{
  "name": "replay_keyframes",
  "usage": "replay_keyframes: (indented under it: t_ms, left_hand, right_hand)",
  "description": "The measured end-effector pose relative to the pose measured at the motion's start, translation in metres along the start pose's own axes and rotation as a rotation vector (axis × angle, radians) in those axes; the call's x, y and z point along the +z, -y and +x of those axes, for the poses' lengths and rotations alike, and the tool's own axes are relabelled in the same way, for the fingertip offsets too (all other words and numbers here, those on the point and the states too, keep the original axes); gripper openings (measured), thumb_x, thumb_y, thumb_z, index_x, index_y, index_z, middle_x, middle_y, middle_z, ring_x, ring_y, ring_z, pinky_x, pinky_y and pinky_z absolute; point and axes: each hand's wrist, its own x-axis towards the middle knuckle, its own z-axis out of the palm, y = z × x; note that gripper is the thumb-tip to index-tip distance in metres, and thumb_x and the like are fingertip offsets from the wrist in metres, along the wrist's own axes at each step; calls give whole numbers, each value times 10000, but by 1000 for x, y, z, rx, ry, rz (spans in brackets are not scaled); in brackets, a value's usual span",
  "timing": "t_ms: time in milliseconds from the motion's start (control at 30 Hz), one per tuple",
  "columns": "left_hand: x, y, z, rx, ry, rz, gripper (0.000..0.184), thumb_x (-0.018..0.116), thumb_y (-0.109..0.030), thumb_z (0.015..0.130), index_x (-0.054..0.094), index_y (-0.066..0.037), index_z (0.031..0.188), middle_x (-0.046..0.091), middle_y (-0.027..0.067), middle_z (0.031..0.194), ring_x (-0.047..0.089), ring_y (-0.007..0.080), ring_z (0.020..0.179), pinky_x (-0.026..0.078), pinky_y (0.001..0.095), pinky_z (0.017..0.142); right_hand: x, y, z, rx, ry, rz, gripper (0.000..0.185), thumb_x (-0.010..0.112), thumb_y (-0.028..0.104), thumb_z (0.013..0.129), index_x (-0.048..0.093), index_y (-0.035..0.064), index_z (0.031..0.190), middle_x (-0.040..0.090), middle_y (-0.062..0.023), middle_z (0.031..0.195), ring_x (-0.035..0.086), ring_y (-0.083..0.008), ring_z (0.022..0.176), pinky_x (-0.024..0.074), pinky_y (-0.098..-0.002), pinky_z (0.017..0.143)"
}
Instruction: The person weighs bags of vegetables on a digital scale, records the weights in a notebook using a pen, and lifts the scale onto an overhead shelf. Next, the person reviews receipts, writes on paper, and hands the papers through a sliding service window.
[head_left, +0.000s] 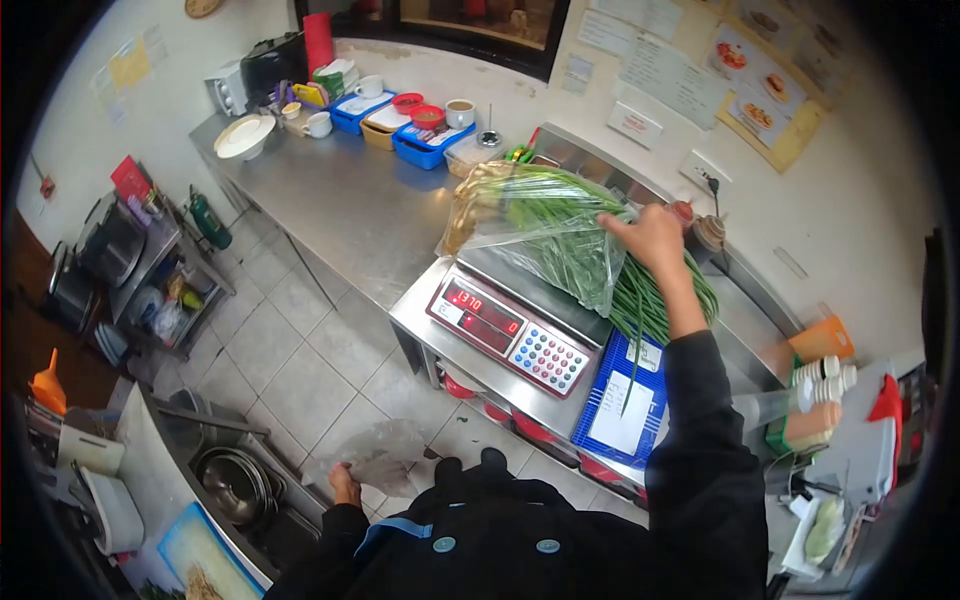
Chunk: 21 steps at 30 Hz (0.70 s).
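A clear plastic bag [590,262] full of spring onions [560,205] lies across the digital scale [500,338], whose red display reads 1370. Pale root ends point left, while long green leaves stick out on the right. My right hand [652,240] is at the bag's right end, thumb toward the left, closed on the plastic; its other fingers are mostly hidden. Low by my left side, my left hand [346,485] grips a second, see-through plastic bag [385,472] that hangs over the floor tiles.
Right of the scale lies a blue crate [625,400] with white labels. Sauce bottles [706,235] stand behind my right arm. Blue tubs [425,148] and cups line the wall on the steel counter [330,205]. Metal bowls [236,485] sit in the sink at lower left.
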Motion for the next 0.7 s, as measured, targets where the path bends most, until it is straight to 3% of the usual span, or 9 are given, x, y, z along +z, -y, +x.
replay_keyframes:
  t_ms: [33,167,267,333,400,433,467,533,700]
  left_hand:
    - [-4,8,7,-2,18,10,152,548,43,618,523,7,764,510,100,749,546,264,721,485,460,669]
    - [-10,16,11,-25,-24,96,105,547,13,637,543,38,740,529,134,773,561,316,691,484,486,627]
    - [-13,19,2,-51,-12,232,139,553,-30,670,577,51,780,564,150,811,576,331,707,485,479,641]
    - [-6,18,7,-38,9,337,161,558,-54,686,595,54,800,581,162,827,585,340,725,486,468,657]
    - [1,15,10,122,243,940,310,549,-88,741,524,95,989,560,179,956,566,316,812,466,439,730]
    - [11,20,6,-109,77,485,320,598,-114,732,567,60,998,589,196,1000,583,313,880,468,411,774]
    - [14,13,-6,-108,83,486,320,598,-114,732,567,60,998,589,196,1000,583,313,880,468,411,774]
    - [8,-7,-29,660,538,1913,350,668,-138,682,612,-11,1003,616,209,997,595,336,941,471,411,804]
    - [4,0,-11,696,499,1979,423,742,-167,594,652,-85,1000,644,179,964,609,344,934,483,400,804]
  right_hand:
    - [4,-2,-3,-26,81,4,538,720,447,634,632,-76,726,624,-265,741,635,-399,756,503,-436,717]
    - [15,-21,-18,136,29,293,465,713,387,640,614,-62,703,620,-268,737,630,-397,715,497,-431,692]
    - [0,7,-40,255,-26,250,428,706,366,650,611,-49,700,610,-276,722,626,-399,700,493,-440,677]
    - [22,6,-47,162,-83,99,382,701,335,681,617,-36,710,608,-278,718,629,-389,698,494,-442,663]
    - [41,-2,-45,22,-132,36,352,700,310,712,631,-34,740,618,-260,721,628,-389,688,494,-436,655]
    - [41,-8,-41,39,-209,116,250,679,224,752,645,-23,766,633,-221,696,642,-329,651,496,-398,625]
    - [28,-6,-37,41,-214,113,250,679,224,752,645,-23,766,633,-221,696,642,-329,651,496,-398,625]
    - [-10,6,-31,210,-212,666,158,646,140,770,659,-17,773,650,-157,662,641,-220,617,483,-335,588]
    - [-43,4,19,253,-189,1002,111,619,88,781,665,-6,744,631,-64,610,541,-106,548,395,-272,509]
